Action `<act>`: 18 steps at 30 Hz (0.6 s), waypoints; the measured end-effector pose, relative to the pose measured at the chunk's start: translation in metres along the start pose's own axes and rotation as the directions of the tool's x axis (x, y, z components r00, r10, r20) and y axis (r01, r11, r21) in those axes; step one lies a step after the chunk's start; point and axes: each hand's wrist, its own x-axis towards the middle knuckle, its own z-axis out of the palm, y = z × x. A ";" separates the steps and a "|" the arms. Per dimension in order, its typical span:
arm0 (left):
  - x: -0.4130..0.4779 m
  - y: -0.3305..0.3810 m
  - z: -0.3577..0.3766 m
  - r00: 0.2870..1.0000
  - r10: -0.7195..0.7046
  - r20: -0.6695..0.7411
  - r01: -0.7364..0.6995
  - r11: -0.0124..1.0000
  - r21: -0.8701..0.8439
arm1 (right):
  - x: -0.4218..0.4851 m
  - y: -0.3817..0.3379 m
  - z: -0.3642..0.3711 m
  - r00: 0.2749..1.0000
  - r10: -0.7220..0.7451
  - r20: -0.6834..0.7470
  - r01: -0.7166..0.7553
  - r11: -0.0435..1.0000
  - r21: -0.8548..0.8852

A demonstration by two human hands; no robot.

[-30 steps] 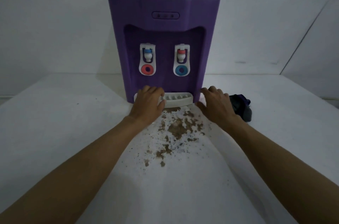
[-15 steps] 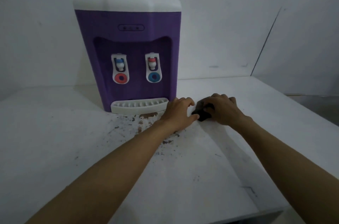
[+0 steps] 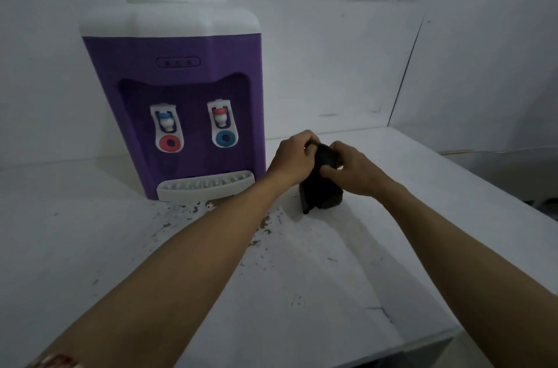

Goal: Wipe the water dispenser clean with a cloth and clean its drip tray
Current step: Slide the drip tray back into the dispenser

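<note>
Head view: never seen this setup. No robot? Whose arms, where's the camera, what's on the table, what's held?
No robot here. A person wears one wide-angle camera on the head, looking forward and down, so the two bare arms coming in from the bottom are the wearer's own. On the white table stands a purple water dispenser with a white top and a white drip tray at its base. In front of the tray, brown specks of dirt lie on the table. Right of the dispenser, the left hand and right hand both grip a dark cloth, which hangs down toward the table. Wiping has not yet begun.
</note>
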 end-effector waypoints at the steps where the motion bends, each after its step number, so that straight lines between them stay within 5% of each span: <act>1: 0.001 -0.002 0.002 1.000 0.006 -0.029 -0.006 1.000 0.011 | -0.001 0.001 -0.001 0.999 0.026 0.024 -0.025 0.999 -0.044; 6: 0.001 -0.007 0.005 0.988 -0.060 -0.142 0.042 0.991 -0.127 | -0.006 0.010 -0.008 0.997 0.039 0.070 -0.040 0.999 0.015; 10: 0.002 -0.010 0.002 0.977 -0.082 -0.195 0.038 0.975 -0.220 | -0.006 0.007 -0.007 0.999 0.008 0.031 -0.005 0.995 -0.104; 15: 0.005 -0.014 -0.005 0.968 -0.118 -0.223 0.115 0.993 -0.027 | -0.012 -0.019 -0.003 0.961 -0.102 0.257 0.006 0.938 0.348; 18: 0.000 -0.017 -0.014 0.965 -0.196 -0.175 0.162 0.969 -0.188 | -0.013 -0.022 0.000 0.919 -0.063 0.388 -0.140 0.869 0.474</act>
